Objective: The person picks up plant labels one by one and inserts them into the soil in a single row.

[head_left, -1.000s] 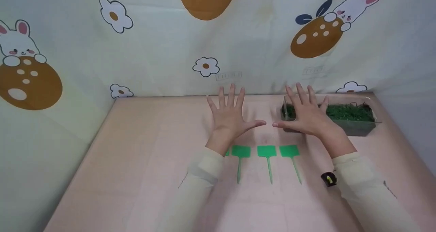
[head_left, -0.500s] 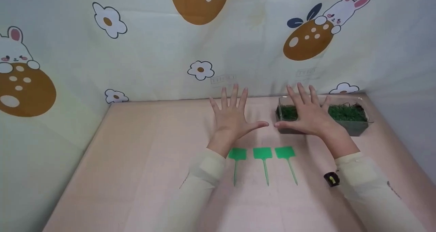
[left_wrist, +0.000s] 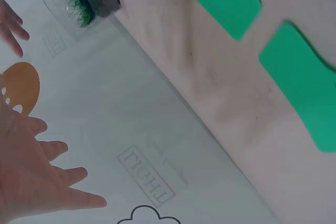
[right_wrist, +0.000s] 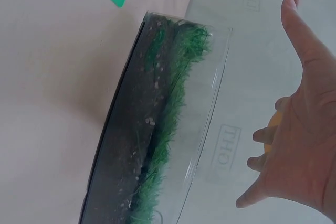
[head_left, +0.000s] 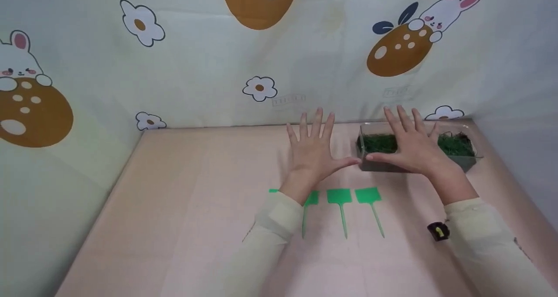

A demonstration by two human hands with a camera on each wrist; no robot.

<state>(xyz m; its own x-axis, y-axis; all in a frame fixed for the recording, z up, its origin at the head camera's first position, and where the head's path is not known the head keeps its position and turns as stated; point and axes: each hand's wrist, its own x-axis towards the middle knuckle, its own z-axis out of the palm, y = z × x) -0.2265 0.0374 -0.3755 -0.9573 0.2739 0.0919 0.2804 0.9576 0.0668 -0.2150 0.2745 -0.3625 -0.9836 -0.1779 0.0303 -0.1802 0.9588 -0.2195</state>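
Observation:
My left hand [head_left: 311, 155] hovers over the table with its fingers spread and holds nothing. Thumb pointing toward it, my right hand [head_left: 414, 148] is also spread and empty, in front of a clear box [head_left: 386, 166] as the head view sees it. Green grass [head_left: 379, 143] grows in the box over dark soil [right_wrist: 131, 108]. Below the hands lie several flat green plant labels [head_left: 339, 195] with pointed stems, in a row. My left wrist and sleeve partly cover the labels at the left. Two label heads [left_wrist: 299, 87] show large in the left wrist view.
A pale pink cloth covers the table [head_left: 174, 209]. Behind it hangs a whitish curtain [head_left: 196, 70] printed with rabbits, flowers and brown eggs. Beside my right sleeve is a small black object [head_left: 438, 231] with a yellow mark.
Both spread hands have shifted a little to the right. My left wrist now covers part of another label, and the head view has moved slightly. The box and labels stay in place.

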